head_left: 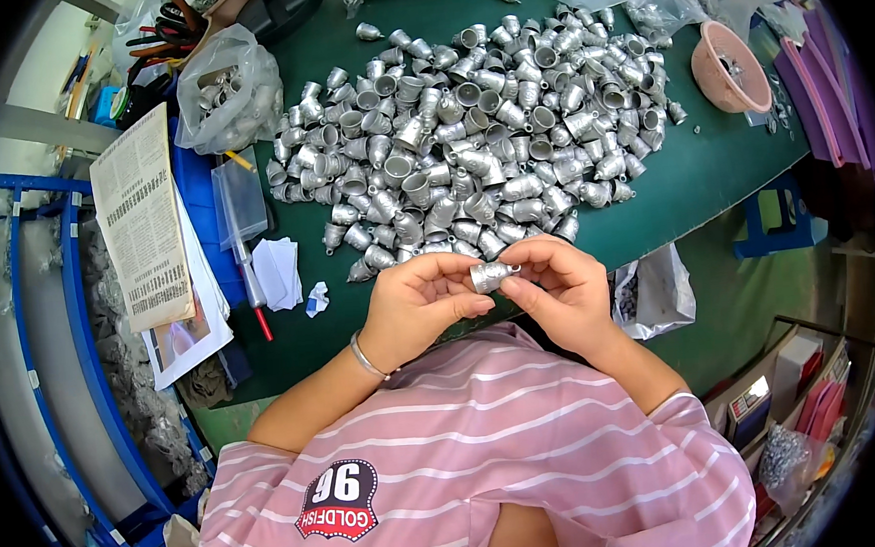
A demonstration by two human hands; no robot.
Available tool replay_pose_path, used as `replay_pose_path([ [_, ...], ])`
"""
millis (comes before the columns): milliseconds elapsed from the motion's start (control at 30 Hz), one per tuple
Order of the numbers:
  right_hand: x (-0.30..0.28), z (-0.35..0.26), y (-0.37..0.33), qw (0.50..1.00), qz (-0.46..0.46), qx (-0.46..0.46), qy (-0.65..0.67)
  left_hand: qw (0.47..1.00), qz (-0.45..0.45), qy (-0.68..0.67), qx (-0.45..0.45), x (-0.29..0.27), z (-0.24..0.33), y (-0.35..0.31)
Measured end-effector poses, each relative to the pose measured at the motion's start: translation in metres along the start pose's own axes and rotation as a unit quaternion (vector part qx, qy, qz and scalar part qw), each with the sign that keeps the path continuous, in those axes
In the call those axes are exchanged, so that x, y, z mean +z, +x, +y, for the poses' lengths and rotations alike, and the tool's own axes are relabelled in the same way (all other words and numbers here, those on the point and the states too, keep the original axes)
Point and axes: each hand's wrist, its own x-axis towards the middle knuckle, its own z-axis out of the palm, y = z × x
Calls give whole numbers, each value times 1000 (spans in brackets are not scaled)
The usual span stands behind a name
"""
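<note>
Between my two hands, at the near edge of the pile, is a small silver metal bell [486, 278] with a loop at its narrow end, lying sideways. My left hand [421, 300] pinches the wide, open end with thumb and fingers. At the loop end, my right hand [567, 288] grips it with thumb and forefinger. Just beyond my fingers spreads a large heap of similar silver bells [468, 121], lying every which way, some showing hollow mouths. The fingertips partly cover the held bell.
The heap rests on a green table [693, 198]. To the left are a bag of bells [231, 96], a newspaper [139, 222], a red-tipped pen [259, 309] and paper scraps. A pink basket [729, 70] stands at right. Below the table's right edge sits a white-lined box [664, 295].
</note>
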Motion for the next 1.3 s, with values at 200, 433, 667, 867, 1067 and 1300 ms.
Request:
replay_pose_path([
  [200,3,2,5,989,10,-110,-100,1000,-18,-17,7,-4,3,4],
  [433,4,-4,9,990,0,-49,-131,983,-23,53,176,-6,0,10],
  [667,6,-1,12,968,-7,-180,-172,980,-3,80,180,-6,2,6],
  [867,13,-1,9,979,-5,-118,-168,918,15,277,285,-8,13,5],
  [1067,18,10,6,993,7,-92,-77,917,73,242,307,0,8,3],
  [1300,20,2,4,975,18,-148,-165,929,-2,252,270,-13,4,2],
])
